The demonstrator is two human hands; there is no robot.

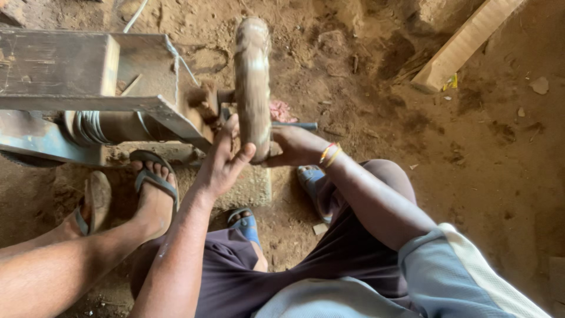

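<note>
A dusty stone wheel (252, 76) stands on edge on a shaft beside a metal frame (88, 103). My left hand (222, 160) lies flat against the wheel's left face, with the thumb hooked round its lower rim. My right hand (294, 147), with orange and yellow bangles (329, 154) on the wrist, grips the wheel's lower right side; its fingertips are hidden behind the wheel. A dark rod (297, 125) sticks out just above that hand. I sit on the dirt floor in dark shorts and blue sandals (309, 176).
Another person's bare legs come in from the lower left, with feet in black sandals (154, 179) next to the frame. A coiled spring part (88, 126) sits under the frame. A wooden plank (465, 41) lies at the upper right. A flat stone block (253, 188) is below the wheel.
</note>
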